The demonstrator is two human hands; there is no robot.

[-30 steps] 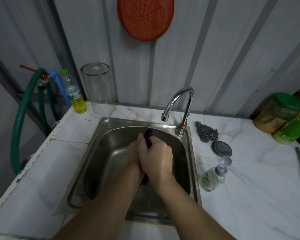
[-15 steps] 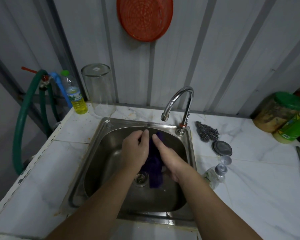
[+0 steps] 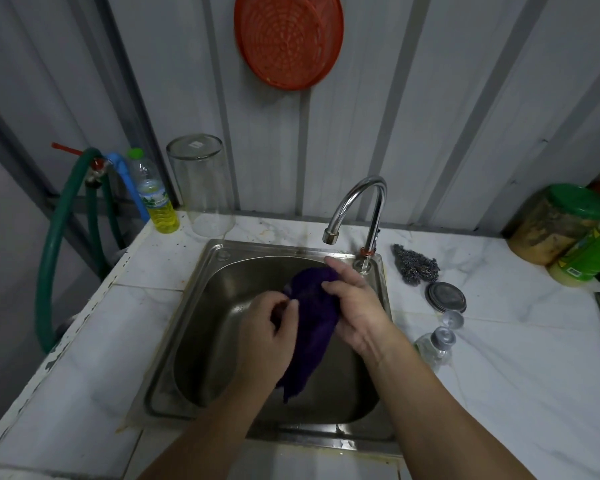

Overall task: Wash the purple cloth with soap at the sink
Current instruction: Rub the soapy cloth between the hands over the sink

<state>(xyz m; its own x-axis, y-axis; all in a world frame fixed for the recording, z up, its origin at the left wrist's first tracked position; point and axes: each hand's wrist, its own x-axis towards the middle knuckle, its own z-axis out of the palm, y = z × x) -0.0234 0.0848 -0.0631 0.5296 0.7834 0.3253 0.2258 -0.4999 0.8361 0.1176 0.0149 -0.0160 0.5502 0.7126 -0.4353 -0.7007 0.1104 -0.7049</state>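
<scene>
The purple cloth (image 3: 314, 320) hangs over the steel sink (image 3: 201, 306), bunched at the top with its lower end drooping toward the basin floor. My left hand (image 3: 269, 336) pinches its left edge between thumb and fingers. My right hand (image 3: 355, 303) grips the upper right part, fingers pressed into the fabric. Above the sink's back right corner curves the chrome tap (image 3: 355, 206), with no water visibly running. A small clear soap bottle (image 3: 435, 344) with a grey cap lies on the counter just right of the sink.
Right of the sink lie a steel scourer (image 3: 414, 266) and a round metal lid (image 3: 445, 296). Green-lidded jars (image 3: 561, 223) stand far right. An upturned glass jar (image 3: 201, 185), a yellow-liquid bottle (image 3: 155, 195) and a green hose (image 3: 54, 244) are at back left. An orange strainer (image 3: 288, 38) hangs on the wall.
My clasped hands came apart. The cloth went from squeezed between them to spread and hanging, and both hands shifted their hold toward its upper part.
</scene>
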